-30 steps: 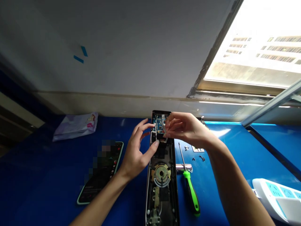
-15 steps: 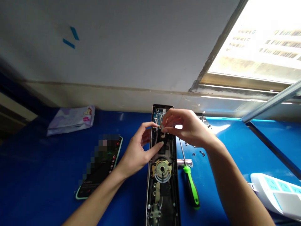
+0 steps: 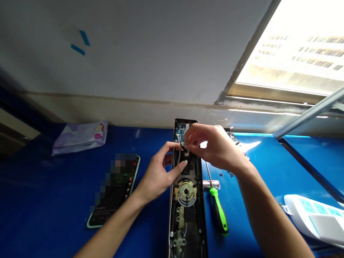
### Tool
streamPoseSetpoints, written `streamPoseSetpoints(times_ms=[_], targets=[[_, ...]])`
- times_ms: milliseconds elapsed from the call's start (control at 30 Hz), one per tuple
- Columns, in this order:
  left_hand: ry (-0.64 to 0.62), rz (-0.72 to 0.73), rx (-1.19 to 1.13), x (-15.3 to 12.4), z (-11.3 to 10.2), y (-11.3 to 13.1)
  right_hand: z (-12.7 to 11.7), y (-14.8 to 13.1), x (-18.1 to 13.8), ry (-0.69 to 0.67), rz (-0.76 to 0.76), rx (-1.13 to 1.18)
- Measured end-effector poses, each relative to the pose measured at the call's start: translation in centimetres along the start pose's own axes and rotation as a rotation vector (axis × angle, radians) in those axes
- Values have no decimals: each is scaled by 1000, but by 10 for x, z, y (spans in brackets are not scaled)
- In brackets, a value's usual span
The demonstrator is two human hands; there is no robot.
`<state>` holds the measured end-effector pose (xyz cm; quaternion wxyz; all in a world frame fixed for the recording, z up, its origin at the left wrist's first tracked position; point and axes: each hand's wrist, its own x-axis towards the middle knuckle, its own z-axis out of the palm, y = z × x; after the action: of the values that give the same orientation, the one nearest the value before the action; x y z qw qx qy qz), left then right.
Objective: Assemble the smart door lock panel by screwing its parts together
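A long, narrow black housing, like the inside of an electronic door lock, stands open on the blue tabletop. Near its far end is a blue circuit board, with a white wire along the left side. My left hand grips the housing's left edge, thumb on the inside and index fingertip by the board's lower edge. Above the board, my right hand pinches a thin pale wire; its end is hidden by the fingers. A round metal part sits mid-housing.
Right of the housing lie a green-and-black screwdriver, small dark screws and a shiny cylinder. A white power strip is at the right. On the left are a phone and a purple-white packet.
My left index fingertip has shifted slightly down and right. My right fingers keep their pinch over the board, with more of the board showing. The view has moved a little.
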<state>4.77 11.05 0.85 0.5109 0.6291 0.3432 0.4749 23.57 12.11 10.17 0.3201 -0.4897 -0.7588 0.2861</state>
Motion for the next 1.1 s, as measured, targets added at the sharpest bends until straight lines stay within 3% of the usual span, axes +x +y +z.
streamPoseSetpoints(times_ms=[600, 800, 1000, 1100], targets=[[-17, 36, 32, 0, 1, 1, 3, 0, 0, -35, -57, -92], [-12, 56, 87, 1, -1, 2, -13, 4, -3, -40, -79, -185], [-13, 77, 146, 1, -1, 3, -31, -2, -14, -290, -89, -337], [-8, 77, 161, 1, -1, 1, -31, -4, -15, -321, -72, -363]])
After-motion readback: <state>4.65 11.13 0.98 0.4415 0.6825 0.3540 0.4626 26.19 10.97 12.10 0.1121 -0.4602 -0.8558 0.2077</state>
